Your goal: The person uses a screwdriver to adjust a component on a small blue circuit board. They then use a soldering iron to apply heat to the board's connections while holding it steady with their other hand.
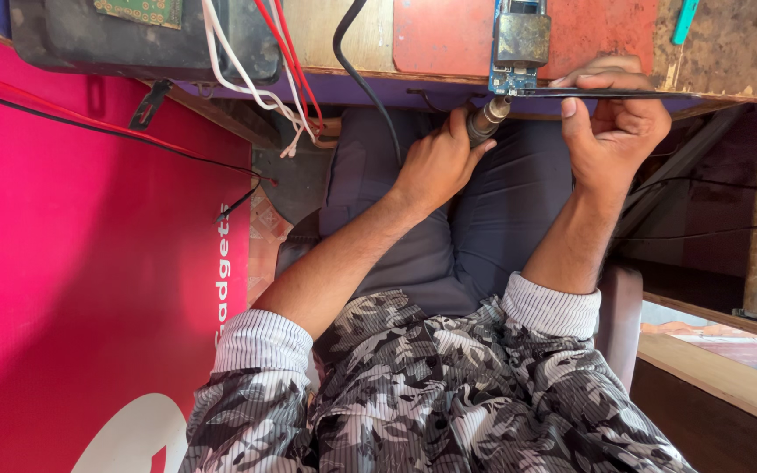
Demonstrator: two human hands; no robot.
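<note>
The blue circuit board (515, 52) serves as the reference point. It lies on the wooden bench (720, 52), overhanging the bench's near edge, with a dull metal block mounted on its middle and a red-orange mat (449, 35) beneath it.

Left hand (435, 166) — clenched around the handle of a soldering iron (487, 120). The iron's metal collar and tip point up toward the lower end of the blue circuit board, just below it. A black cable (370, 96) runs from this hand's side up across the bench, left of the board.

Right hand (615, 123) — grasping a thin black strip (606, 92), pinched between thumb and fingers. The strip lies level along the bench edge; its left end meets the lower end of the blue circuit board, close to the iron's tip.

Left of the board, well apart, a black device (142, 44) rests on the bench with a small green circuit board on top. A bundle of red and white wires (265, 79) hangs over the bench edge between that device and the board. Far right of the board, green plastic tools (685, 22) lie on the bench.

Below the board, both forearms extend from patterned sleeves over dark trousers.
</note>
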